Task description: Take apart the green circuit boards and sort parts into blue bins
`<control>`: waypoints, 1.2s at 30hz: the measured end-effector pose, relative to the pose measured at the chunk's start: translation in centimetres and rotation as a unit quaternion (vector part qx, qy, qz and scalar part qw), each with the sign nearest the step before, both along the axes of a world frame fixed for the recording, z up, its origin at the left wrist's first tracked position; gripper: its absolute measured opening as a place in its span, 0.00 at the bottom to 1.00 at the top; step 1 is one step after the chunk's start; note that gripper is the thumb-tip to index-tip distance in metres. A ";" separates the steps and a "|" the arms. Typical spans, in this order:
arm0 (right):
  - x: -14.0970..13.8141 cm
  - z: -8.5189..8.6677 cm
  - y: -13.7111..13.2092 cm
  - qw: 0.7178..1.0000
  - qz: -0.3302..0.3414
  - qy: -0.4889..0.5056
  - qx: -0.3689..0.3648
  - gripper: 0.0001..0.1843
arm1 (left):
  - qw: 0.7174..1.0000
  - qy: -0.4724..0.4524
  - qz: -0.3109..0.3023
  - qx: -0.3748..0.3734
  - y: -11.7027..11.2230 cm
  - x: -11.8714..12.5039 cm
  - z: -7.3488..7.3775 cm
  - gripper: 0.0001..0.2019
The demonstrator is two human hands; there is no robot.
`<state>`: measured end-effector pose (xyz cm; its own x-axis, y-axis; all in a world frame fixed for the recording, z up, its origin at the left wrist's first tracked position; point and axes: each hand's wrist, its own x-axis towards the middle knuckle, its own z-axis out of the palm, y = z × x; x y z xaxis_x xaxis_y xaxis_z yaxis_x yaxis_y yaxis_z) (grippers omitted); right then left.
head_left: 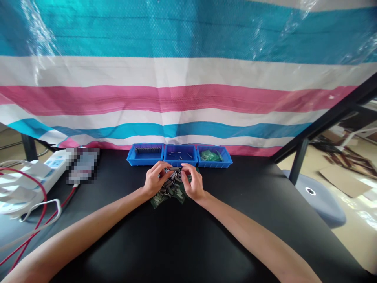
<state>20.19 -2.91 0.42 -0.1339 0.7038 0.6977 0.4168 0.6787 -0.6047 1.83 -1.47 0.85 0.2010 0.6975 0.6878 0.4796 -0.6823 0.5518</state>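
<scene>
My left hand (pixel 154 179) and my right hand (pixel 193 182) face each other over a heaped pile at the middle of the table. Between their fingertips is a small grey cylindrical piece (pixel 176 169), pinched from both ends; its exact kind is too small to make out. Beneath the hands lies the pile of small metal parts (pixel 169 186) mixed with green clear packets (pixel 159 199). My fingers cover some of that heap. Just behind it stands the middle blue bin (pixel 180 162), holding a few thin metal pins.
Beside it are a left blue bin (pixel 145 162) with a row of small metal cylinders and a right blue bin (pixel 216 165) with green packets. A power strip (pixel 55 163) and red cable (pixel 44 192) lie left. Striped sheeting (pixel 165 98) hangs behind; a grey stool (pixel 321 204) stands right.
</scene>
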 end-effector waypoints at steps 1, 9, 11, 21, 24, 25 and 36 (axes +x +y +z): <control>0.0 0.1 0.0 1.000 0.008 -0.013 -0.008 0.14 | 1.000 -0.001 0.002 0.001 0.0 0.0 0.0 0.08; 0.0 0.4 0.1 0.996 0.052 -0.053 -0.043 0.12 | 1.000 -0.006 0.004 -0.002 0.0 0.0 0.0 0.07; 0.0 0.4 0.0 0.996 0.052 -0.048 -0.045 0.12 | 1.000 -0.012 -0.002 -0.012 0.0 0.0 0.0 0.07; 0.0 0.4 0.2 0.998 0.035 -0.049 -0.025 0.13 | 0.995 -0.034 -0.014 -0.096 -0.4 0.0 -0.2 0.09; 0.0 0.4 0.2 0.998 0.038 -0.045 -0.027 0.13 | 0.997 -0.018 -0.004 -0.076 -0.1 -0.2 -0.5 0.08; 0.0 0.4 0.2 0.998 0.040 -0.044 -0.027 0.13 | 0.998 -0.010 0.000 -0.060 0.0 -0.2 -0.5 0.08; 0.0 0.6 0.0 0.997 0.044 -0.044 -0.042 0.12 | 1.000 0.006 -0.014 0.006 0.2 -0.4 -0.5 0.09</control>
<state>20.16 -2.91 1.06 -0.2558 0.7419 0.6199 0.4114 0.6638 -0.6247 1.46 -1.24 0.37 0.2290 0.6837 0.6929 0.4660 -0.7020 0.5386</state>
